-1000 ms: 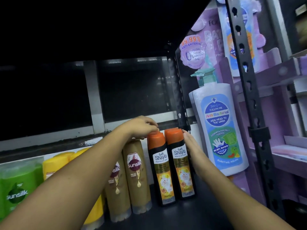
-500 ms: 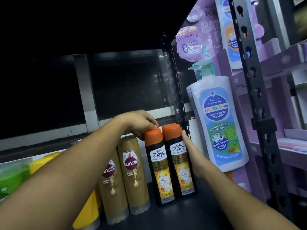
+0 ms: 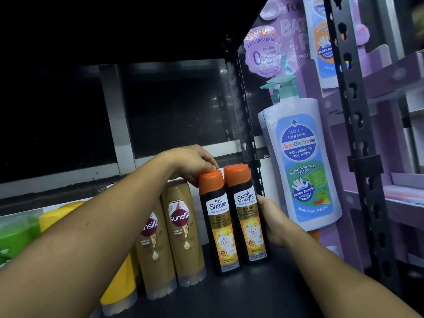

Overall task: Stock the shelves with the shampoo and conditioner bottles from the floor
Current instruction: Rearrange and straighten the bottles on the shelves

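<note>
Two orange-capped Shayla bottles (image 3: 220,222) stand upright and touching on dark shelf (image 3: 229,297), dim aisle. Left hand (image 3: 191,162) pinches the left cap; right hand (image 3: 273,220) wraps the right bottle's side. Brown Sunsilk bottles (image 3: 183,232) just left, pump bottle (image 3: 300,161) right.

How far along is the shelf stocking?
Done: two gold Sunsilk bottles, a yellow bottle and a green bottle stand on the shelf. In hand: the left hand grips the left Safi Shayla bottle by its cap, the right hand holds the right Safi Shayla bottle. Left: floor stock out of view.
</note>
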Motion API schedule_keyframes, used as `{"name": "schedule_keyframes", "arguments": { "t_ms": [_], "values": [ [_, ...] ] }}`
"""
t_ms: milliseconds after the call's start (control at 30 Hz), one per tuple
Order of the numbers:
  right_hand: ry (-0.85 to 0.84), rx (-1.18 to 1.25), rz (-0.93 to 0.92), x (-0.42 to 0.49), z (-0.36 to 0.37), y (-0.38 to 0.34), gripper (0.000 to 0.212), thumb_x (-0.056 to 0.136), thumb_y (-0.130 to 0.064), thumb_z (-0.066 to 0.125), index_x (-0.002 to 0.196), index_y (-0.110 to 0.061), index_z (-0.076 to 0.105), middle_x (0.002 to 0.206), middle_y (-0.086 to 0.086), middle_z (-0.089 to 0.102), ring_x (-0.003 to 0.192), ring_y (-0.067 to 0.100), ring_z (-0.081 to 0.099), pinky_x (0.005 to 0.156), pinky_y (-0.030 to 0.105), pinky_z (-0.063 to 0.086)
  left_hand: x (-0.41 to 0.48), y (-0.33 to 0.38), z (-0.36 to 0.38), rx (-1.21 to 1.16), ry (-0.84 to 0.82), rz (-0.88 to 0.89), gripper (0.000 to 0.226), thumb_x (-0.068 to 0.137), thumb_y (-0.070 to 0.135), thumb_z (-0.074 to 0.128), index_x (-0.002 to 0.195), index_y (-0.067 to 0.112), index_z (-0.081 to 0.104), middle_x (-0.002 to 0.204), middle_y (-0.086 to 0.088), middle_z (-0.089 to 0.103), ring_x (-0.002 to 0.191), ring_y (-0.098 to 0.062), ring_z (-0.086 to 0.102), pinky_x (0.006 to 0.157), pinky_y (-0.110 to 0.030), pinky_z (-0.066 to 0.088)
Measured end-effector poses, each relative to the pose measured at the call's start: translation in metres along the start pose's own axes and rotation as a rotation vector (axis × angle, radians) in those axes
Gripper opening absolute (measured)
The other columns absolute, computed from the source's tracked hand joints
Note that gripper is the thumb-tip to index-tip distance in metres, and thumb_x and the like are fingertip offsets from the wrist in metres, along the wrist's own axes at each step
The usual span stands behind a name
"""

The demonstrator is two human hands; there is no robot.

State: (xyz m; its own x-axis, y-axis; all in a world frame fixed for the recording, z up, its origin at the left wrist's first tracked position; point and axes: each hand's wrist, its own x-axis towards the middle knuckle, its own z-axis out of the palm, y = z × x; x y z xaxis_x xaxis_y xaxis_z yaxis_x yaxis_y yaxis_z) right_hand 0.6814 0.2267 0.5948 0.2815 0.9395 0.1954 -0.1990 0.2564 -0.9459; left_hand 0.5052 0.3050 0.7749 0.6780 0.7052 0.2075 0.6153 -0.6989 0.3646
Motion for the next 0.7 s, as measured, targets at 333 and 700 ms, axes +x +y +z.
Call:
{"name": "schedule_keyframes", "arguments": {
  "t_ms": [333,700],
  "values": [
    [-0.001,0.015,0.004,0.0,0.001,0.0,0.049,0.099,-0.052,0.046,0.096,-0.014,0.076,0.106,0.017,0.075,0.093,0.033,0.073,0.095,0.048,0.054,-0.003,0.001,0.003,0.004,0.03,0.009,0.021,0.101,0.027,0.063,0.121,0.024,0.069,0.118,-0.003,0.066,0.101,-0.024,0.069,0.074,-0.035,0.064],
    [0.182,-0.46,-0.37,-0.038,0.013,-0.006,0.053,0.101,-0.064,0.034,0.15,-0.042,0.035,0.139,-0.014,0.054,0.126,0.007,0.052,0.099,0.032,0.039,-0.062,0.004,0.041,0.252,0.664,0.293,0.042,0.101,0.047,0.052,0.133,0.024,0.065,0.129,0.001,0.069,0.118,-0.021,0.061,0.095,-0.036,0.05]
  ]
}}
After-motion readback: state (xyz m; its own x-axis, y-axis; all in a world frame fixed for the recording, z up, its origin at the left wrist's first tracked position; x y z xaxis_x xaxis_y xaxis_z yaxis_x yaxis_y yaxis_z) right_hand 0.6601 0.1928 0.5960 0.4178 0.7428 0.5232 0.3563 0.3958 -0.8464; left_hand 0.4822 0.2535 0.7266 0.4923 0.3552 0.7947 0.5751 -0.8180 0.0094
